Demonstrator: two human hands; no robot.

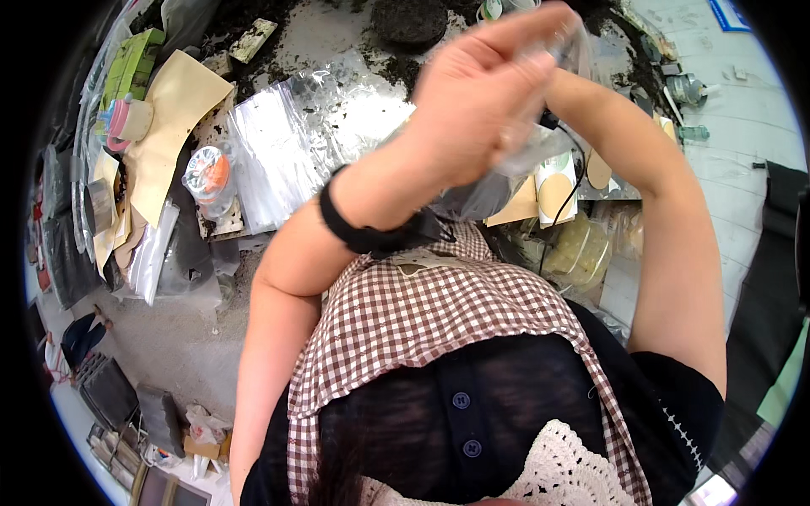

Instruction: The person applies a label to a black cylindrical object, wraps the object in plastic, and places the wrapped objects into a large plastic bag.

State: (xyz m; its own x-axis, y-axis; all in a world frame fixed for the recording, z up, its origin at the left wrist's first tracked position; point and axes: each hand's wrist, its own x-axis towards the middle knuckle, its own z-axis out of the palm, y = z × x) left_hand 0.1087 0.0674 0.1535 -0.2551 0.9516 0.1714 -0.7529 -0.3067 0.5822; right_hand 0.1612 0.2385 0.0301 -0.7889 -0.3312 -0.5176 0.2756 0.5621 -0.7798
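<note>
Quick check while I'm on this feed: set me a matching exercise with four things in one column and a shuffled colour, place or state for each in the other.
Things
1. Left hand
2. Wristband
3. Apron
4. Round container

Descriptions
A. Brown-and-white checks
B. Orange and white showing at its top
C. Blurred, in the upper middle of the view
D. Black, worn around a wrist

Right pairs: 1-C, 2-D, 3-A, 4-B.

We've L hand (477,110) (motion-blurred, at clear film (578,46)) R of clear plastic sheets (270,156); R forearm (666,185) farther R of sheets. Orange/wht tub (207,175) just L of sheets, dk rnd lump (409,21) up-R of sheets.
</note>
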